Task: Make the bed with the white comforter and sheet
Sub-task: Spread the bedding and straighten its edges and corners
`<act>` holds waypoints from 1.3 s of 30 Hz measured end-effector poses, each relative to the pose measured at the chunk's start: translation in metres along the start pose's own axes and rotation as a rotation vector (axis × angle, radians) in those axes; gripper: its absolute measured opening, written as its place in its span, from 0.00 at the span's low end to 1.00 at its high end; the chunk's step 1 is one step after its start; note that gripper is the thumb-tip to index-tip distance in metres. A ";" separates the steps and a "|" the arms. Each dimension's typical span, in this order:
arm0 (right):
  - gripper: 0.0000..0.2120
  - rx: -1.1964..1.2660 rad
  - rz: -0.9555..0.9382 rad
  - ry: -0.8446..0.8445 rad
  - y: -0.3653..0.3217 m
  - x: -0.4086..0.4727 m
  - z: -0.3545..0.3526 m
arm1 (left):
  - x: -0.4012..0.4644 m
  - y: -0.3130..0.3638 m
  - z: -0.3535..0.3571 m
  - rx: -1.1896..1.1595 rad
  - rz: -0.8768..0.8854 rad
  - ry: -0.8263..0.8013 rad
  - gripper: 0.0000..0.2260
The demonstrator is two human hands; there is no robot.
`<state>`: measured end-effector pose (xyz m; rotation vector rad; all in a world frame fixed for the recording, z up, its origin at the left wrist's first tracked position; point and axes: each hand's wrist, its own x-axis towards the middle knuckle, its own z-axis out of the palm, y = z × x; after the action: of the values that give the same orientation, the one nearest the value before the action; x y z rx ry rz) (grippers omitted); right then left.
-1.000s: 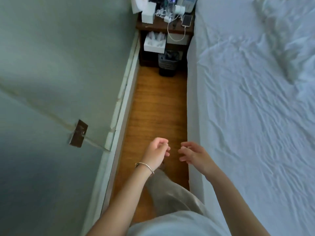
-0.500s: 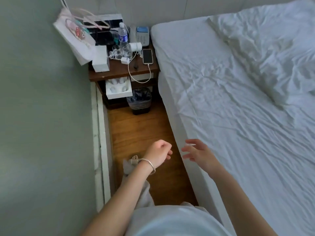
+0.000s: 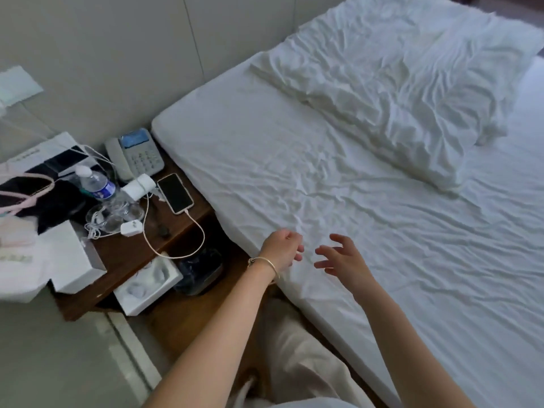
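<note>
Sheet (image 3: 338, 178): white, fitted over the mattress, wrinkled all across, creases densest near the left edge. Comforter (image 3: 406, 78): white, heavily crumpled, bunched in a mound on the far right part of the bed, lying on the sheet.

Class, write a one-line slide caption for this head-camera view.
Both empty hands, left hand and right hand, hover over the wrinkled sheet beside a cluttered nightstand.
</note>
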<state>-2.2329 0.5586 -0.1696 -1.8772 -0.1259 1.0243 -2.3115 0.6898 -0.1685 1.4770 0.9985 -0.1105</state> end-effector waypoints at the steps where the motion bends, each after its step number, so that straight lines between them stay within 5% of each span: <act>1: 0.23 0.022 0.015 0.020 -0.007 0.023 -0.002 | 0.025 0.011 -0.003 0.003 -0.010 -0.003 0.11; 16: 0.23 0.260 0.174 0.393 -0.102 0.313 -0.093 | 0.370 0.187 0.047 0.125 -0.078 -0.216 0.06; 21: 0.29 0.187 0.121 0.583 -0.129 0.408 -0.113 | 0.480 0.223 0.059 0.076 -0.058 -0.251 0.16; 25: 0.32 -0.021 0.021 0.699 -0.133 0.470 -0.119 | 0.557 0.227 0.057 0.044 0.013 -0.177 0.31; 29: 0.33 -0.645 -0.111 0.770 -0.135 0.512 -0.125 | 0.608 0.229 0.059 -0.046 0.108 -0.068 0.44; 32: 0.41 -1.017 -0.093 0.644 -0.140 0.538 -0.138 | 0.622 0.249 0.062 -0.105 0.283 0.135 0.44; 34: 0.45 -1.122 -0.024 0.526 -0.141 0.553 -0.149 | 0.627 0.261 0.058 0.030 0.462 0.365 0.42; 36: 0.47 -1.161 0.014 0.468 -0.139 0.563 -0.158 | 0.636 0.259 0.047 0.426 0.765 0.465 0.44; 39: 0.44 -1.167 0.009 0.417 -0.134 0.572 -0.165 | 0.659 0.248 0.021 1.069 0.945 0.042 0.56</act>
<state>-1.7077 0.7917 -0.3748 -3.0928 -0.5569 0.5261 -1.7416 1.0425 -0.3837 2.7951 0.1086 0.0970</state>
